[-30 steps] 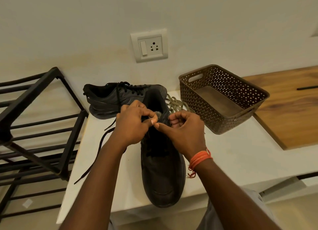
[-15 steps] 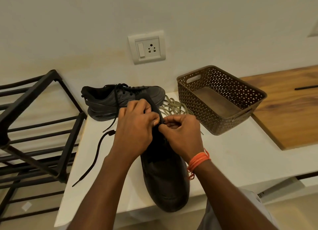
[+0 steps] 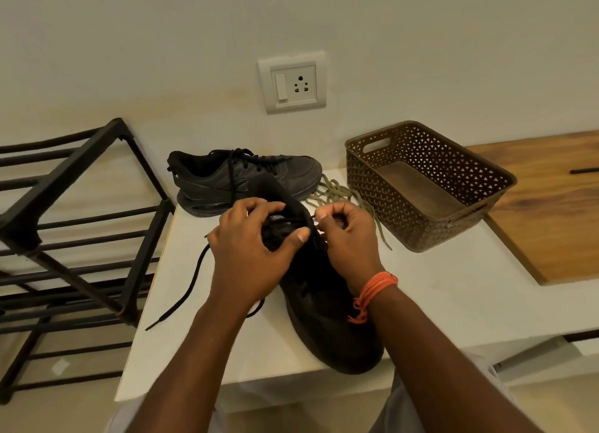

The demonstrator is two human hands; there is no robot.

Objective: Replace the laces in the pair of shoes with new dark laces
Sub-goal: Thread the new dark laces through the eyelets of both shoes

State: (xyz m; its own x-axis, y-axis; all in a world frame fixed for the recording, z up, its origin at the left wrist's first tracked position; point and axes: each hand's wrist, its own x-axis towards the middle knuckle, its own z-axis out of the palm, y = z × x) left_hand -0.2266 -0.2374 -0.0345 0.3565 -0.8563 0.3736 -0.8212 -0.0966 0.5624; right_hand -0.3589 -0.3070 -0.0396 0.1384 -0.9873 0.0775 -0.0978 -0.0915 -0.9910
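Observation:
A black shoe point(image 3: 327, 316) lies on the white table point(image 3: 437, 306), toe toward me. My left hand point(image 3: 249, 254) grips its upper part, thumb across the tongue. My right hand point(image 3: 348, 234) pinches the tip of a dark lace at the shoe's right eyelets. The lace's other end point(image 3: 191, 280) trails left over the table. A second black shoe point(image 3: 246, 179) with dark laces lies on its side behind. A heap of old beige laces point(image 3: 337, 194) sits between that shoe and the basket.
A brown perforated basket point(image 3: 428, 186) stands at the right, empty inside. A wooden board point(image 3: 551, 212) lies beyond it. A black metal rack point(image 3: 74, 231) stands left of the table. A wall socket point(image 3: 293, 85) is on the wall behind.
My hands have drawn slightly apart; the right hand has pulled the lace tip out to the right of the eyelets. The left thumb now lies across the tongue.

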